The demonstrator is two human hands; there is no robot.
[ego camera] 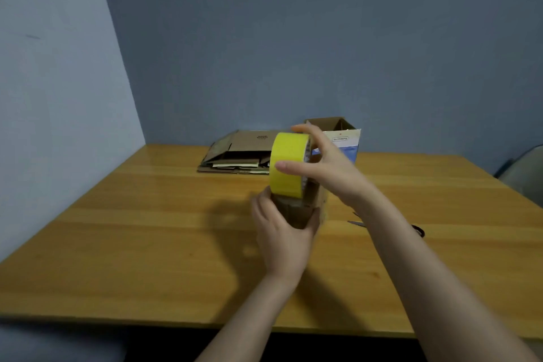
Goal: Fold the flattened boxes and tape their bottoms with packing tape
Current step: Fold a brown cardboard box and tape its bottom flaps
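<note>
A small brown cardboard box (316,203) stands on the wooden table (147,229) in the middle of the view. My left hand (282,232) grips its near side from below. My right hand (326,161) holds a yellow roll of packing tape (288,164) over the box's top, thumb on the roll's face and fingers over its far edge. A clear strip of tape runs from the roll down onto the box by my left fingers. A stack of flattened boxes (241,156) lies at the back of the table.
An upright open box with a blue and white printed side (343,138) stands behind my right hand. Dark scissors (417,229) lie on the table, partly hidden by my right forearm. A chair (526,170) shows at the right edge. Walls close off the back and left.
</note>
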